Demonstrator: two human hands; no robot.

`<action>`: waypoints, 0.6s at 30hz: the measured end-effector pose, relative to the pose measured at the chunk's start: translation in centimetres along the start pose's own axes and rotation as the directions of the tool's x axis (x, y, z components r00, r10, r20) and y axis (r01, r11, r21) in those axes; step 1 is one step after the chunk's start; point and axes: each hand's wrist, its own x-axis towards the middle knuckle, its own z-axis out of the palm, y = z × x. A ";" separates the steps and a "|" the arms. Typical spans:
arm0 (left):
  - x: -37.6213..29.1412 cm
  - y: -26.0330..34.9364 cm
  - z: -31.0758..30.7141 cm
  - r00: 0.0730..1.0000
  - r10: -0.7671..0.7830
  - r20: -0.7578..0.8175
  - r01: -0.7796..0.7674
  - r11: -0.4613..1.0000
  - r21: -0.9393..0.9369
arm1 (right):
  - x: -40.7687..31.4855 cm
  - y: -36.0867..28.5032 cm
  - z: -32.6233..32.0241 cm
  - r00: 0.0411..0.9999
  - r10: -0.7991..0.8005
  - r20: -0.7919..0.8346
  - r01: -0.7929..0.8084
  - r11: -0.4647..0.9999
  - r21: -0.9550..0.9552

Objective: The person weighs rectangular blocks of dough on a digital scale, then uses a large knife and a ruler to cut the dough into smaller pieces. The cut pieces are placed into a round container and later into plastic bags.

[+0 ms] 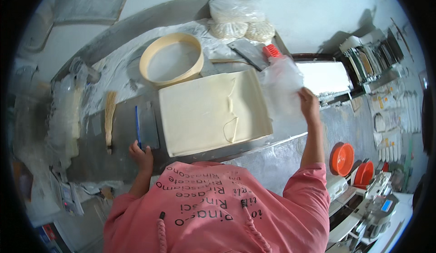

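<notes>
A thick rectangular slab of cream-coloured dough sheets (201, 113) lies on the metal worktop before me, with a loose thin strip of dough (231, 108) across its top. My right hand (309, 104), beyond the slab's right side, pinches the edge of a clear plastic bag (284, 79), which is blurred and hangs over the worktop. To the left of the slab, my left hand (142, 155) is at the near end of a blue strip (137, 122) beside a flat grey plate (149, 127). Its fingers touch the strip's end; whether they grip it is unclear.
A round wooden-rimmed sieve (146, 65) stands behind the slab near a straw brush (109, 117). Filled plastic bags (236, 8) stand at the back, near a grey blade-like plate (248, 54) and a red ridged object (271, 50). Orange basins (343, 159) sit at right.
</notes>
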 end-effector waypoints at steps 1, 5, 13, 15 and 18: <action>-1.2 -1.2 -0.1 0.990 -0.101 0.097 0.096 0.994 0.058 | 0.6 -0.6 -0.4 0.993 -0.072 -0.095 0.069 0.997 -0.029; -2.7 -2.7 0.3 0.956 -0.195 0.221 0.171 0.978 0.124 | 4.0 -3.1 -5.4 0.988 -0.115 0.103 0.142 0.938 -0.316; 0.0 -2.6 -1.1 0.832 -0.349 0.431 0.334 0.936 0.113 | -1.8 -8.6 2.6 0.860 -0.217 0.461 0.315 0.938 -0.146; -0.1 -2.5 -2.0 0.821 -0.354 0.448 0.329 0.935 0.134 | -3.6 -9.3 3.9 0.883 -0.231 0.408 0.276 0.960 -0.053; -0.3 -2.4 -3.7 0.656 -0.463 0.596 0.613 0.788 -0.062 | -4.3 -10.0 3.9 0.895 -0.208 0.396 0.206 0.977 0.048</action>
